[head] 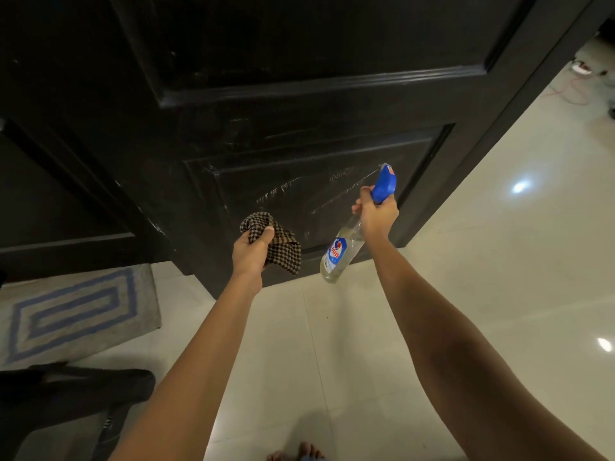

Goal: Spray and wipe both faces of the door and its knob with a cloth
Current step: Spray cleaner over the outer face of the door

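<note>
Gripping the neck of a clear spray bottle [342, 251], the right hand [377, 216] has its fingers curled tight round the plastic just below the blue trigger head [384, 184]; whether a finger is pressing the trigger cannot be told. The bottle's long axis runs on a slant: its base hangs low and away from the door [299, 44], while the nozzle end rises toward it, aimed at the lower recessed panel [299, 194]. A label in blue, white and red faces outward on the bottle's lower body, and only a little pale liquid shows inside. Close in front of the same panel, the left hand [249, 252] clutches a bunched checked cloth [283, 247], brown and black, thumb across the top and fingers wrapped beneath, with loose folds hanging out on the side nearer the bottle. The cloth is held just off the door face; contact cannot be made out. Thin wet streaks [283, 191] glisten across the panel between the two hands. The door itself is black and glossy with raised mouldings, and stands ajar over pale shiny floor tiles [499, 261]. Beside the door's foot, on the cloth side, lies a grey mat [73, 311] with blue rectangles. Bare toes [299, 452] show well back from the door, at the bottom edge.
</note>
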